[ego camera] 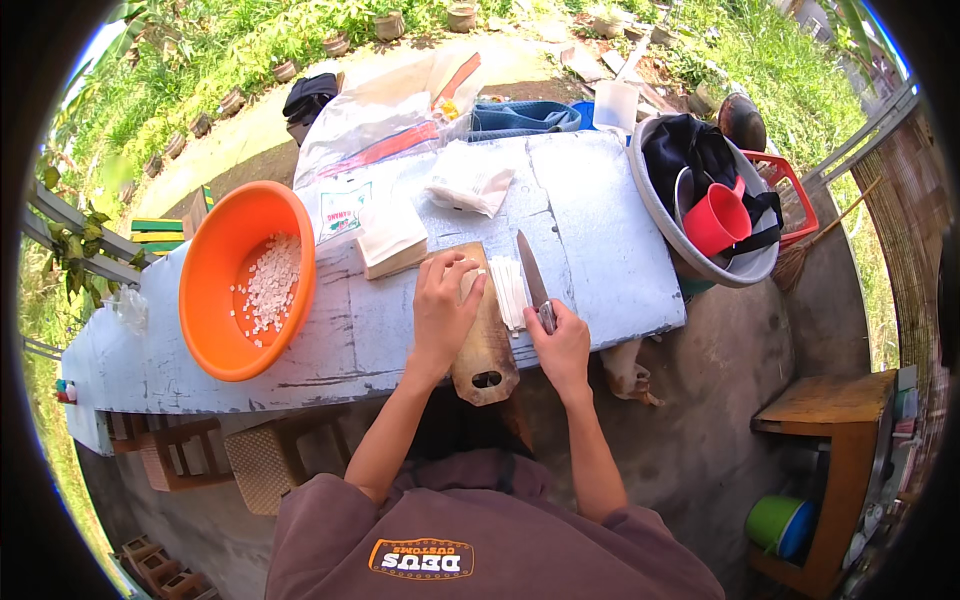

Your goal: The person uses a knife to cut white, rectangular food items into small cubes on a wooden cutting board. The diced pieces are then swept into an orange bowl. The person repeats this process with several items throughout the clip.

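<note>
My right hand [561, 341] is closed on the handle of a kitchen knife [532, 270], whose blade points away from me beside a row of thin white strips [508, 292]. My left hand [448, 300] rests over the far part of a wooden cutting board [484, 345], fingers bent around small white pieces that it partly hides. To the left, an orange plastic basin [202, 300] holds many small white cubes [274, 281]. A stack of pale flat sheets or slabs [391, 244] lies just left of the board's far end.
The pale blue table [360, 337] also bears plastic bags [360, 142] and a crumpled white packet [472, 187]. At right, a grey tub [720, 270] holds a red mug [718, 220] and dark cloth. An animal's leg [626, 371] shows below the table edge. Stools stand underneath at left.
</note>
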### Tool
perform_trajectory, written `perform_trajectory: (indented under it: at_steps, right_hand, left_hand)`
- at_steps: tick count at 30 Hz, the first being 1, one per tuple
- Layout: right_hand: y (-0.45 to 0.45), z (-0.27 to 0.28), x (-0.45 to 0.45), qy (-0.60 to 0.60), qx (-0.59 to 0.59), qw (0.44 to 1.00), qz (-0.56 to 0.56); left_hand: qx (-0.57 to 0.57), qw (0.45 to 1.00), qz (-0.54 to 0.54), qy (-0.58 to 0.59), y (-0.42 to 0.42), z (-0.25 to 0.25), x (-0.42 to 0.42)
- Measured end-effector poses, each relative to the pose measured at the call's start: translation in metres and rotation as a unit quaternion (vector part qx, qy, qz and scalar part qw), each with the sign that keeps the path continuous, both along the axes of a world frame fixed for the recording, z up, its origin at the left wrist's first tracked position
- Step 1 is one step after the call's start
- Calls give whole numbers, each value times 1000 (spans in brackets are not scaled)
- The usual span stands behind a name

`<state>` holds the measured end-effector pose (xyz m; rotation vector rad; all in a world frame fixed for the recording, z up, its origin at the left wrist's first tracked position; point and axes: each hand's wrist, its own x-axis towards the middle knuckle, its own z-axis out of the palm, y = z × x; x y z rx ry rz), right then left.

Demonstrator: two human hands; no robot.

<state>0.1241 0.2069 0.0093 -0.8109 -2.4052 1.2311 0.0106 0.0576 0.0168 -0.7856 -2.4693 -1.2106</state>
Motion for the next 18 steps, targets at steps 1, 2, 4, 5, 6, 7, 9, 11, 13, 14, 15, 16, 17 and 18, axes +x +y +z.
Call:
perform_trajectory:
  at_steps: [1, 2, 4, 5, 6, 7, 9, 11, 13, 14, 15, 16, 17, 18]
  right_hand:
    - [-2, -1, 0, 5, -1, 1000, 0]
    - [-2, 0, 0, 2, 2, 1000, -1]
    - [-1, 3, 0, -6, 6, 1000, -2]
    - [-3, 2, 0, -9, 4, 1000, 2]
    - [-3, 1, 0, -13, 6, 1000, 4]
    - [-2, 0, 1, -18, 10, 1000, 5]
    - [-2, -1, 1, -4, 23, 1000, 8]
    - [-3, -1, 2, 2, 30, 1000, 8]
    - [-3, 0, 1, 2, 34, 999, 4]
    - [-4, -1, 1, 4, 31, 1000, 4]
    - [-3, -3, 1, 5, 29, 1000, 1]
    - [-3, -5, 1, 4, 26, 1000, 1]
    - [-2, -4, 2, 5, 22, 1000, 1]
    - [-1, -4, 2, 5, 18, 1000, 2]
  left_hand:
    - [-21, 1000, 5, 16, -2, 2, 10]
    - [-19, 1000, 6, 13, 1, 1, 15]
    - [-20, 1000, 11, 6, 4, -2, 23]
    - [-32, 999, 28, 5, 2, -4, 20]
    - [-39, 998, 43, 4, 6, -7, 13]
    - [-45, 997, 57, 2, 10, -11, 7]
    - [-20, 999, 44, -18, 15, -19, -9]
    - [-2, 999, 38, -37, 15, -22, -17]
    - [13, 998, 37, -54, 16, -17, -21]
    - [7, 998, 38, -59, 14, -14, -20]
    - [4, 997, 36, -64, 13, -7, -14]
    - [-2, 997, 36, -72, 9, -1, -6]
    - [-27, 998, 31, -54, 5, 4, 5]
    - [-51, 998, 28, -37, 2, 8, 20]
